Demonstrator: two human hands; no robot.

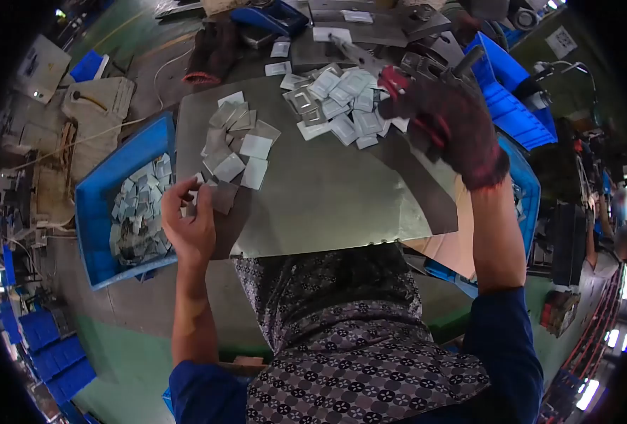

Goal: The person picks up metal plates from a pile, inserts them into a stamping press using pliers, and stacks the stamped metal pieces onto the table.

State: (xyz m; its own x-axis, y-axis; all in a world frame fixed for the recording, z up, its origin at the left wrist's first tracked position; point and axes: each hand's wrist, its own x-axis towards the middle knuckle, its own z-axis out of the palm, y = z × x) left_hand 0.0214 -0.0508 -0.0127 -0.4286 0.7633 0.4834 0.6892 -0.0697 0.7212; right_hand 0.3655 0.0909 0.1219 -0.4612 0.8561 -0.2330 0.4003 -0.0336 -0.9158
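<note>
My bare left hand (190,219) is at the left edge of the metal work surface (327,198), its fingers curled together. A bit of pale metal shows at its fingertips, apparently a small metal plate. Beside the thumb lies a flat plate (223,196), and above it spreads a loose group of thin square plates (255,147). My right hand (451,124), in a dark red-and-black glove, is raised over the right side. Its fingers close around a silver tool (356,54), blurred and plier-like. Left of that hand is a heap of small pressed metal plates (342,99).
A blue bin (91,212) of small metal pieces stands at the left. Another blue bin (529,177) is partly hidden at the right, by some cardboard (462,237). A blue crate (515,106) sits at the back right, a dark glove (213,53) at the back left.
</note>
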